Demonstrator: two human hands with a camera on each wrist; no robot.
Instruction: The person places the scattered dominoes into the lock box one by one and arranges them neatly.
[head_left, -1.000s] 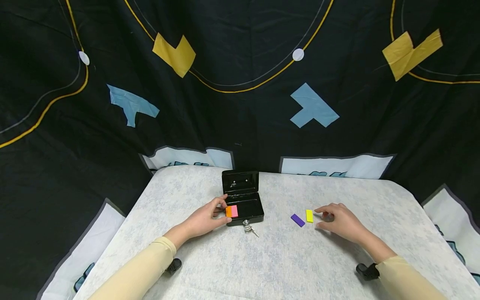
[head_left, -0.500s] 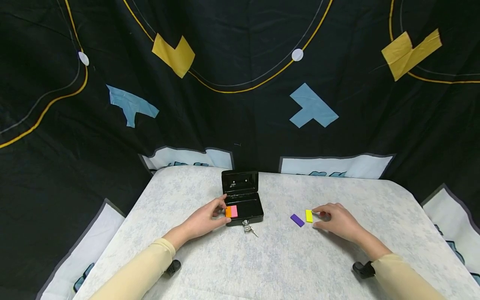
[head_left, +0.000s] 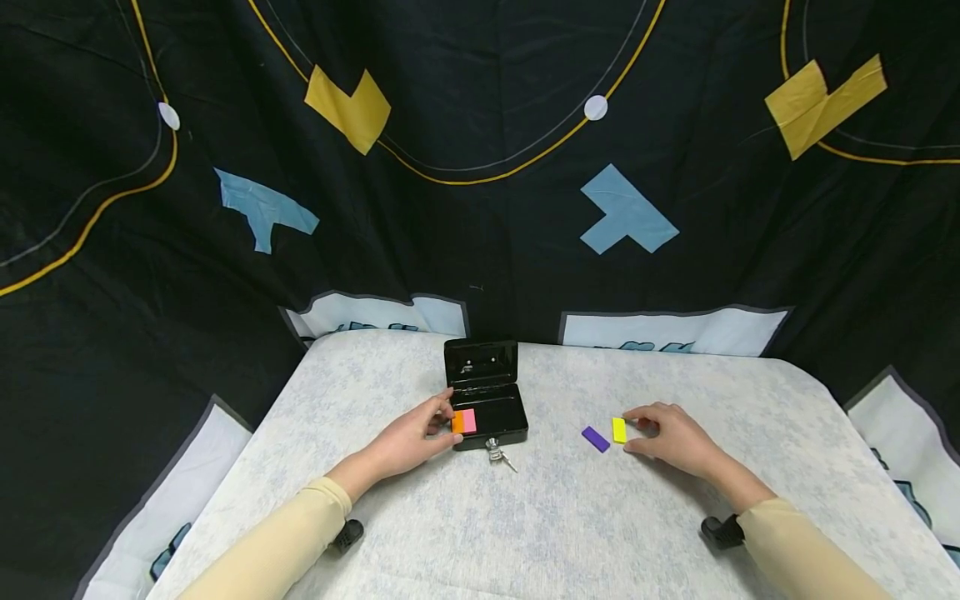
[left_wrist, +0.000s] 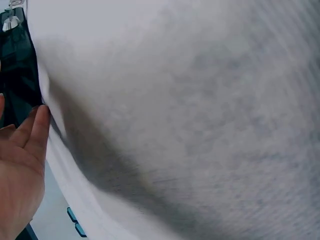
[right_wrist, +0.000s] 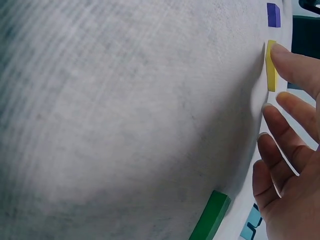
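Note:
My left hand [head_left: 405, 439] rests at the left side of an open black cash box [head_left: 504, 436], its fingertips along the wall and its thumb near the front corner. An orange block [head_left: 457, 422] and a pink block [head_left: 468, 421] lie in the box, at its left end. My right hand [head_left: 677, 441] reaches to a small flat yellow block [head_left: 618, 430] on the table; thumb and index finger stand at its two ends. In the right wrist view the thumb overlaps one end of the block, and the other fingers are spread loosely.
A purple block [head_left: 596, 439] lies just left of the yellow one. A green block [right_wrist: 210, 215] is on the cloth near my right hand, hidden in the head view. Keys [head_left: 498, 454] hang at the box's front lock. Its raised lid [head_left: 481, 364] stands behind.
My right hand has moved a little left, bringing its thumb and index finger to the ends of the yellow block. The left hand, box and blocks have stayed put.

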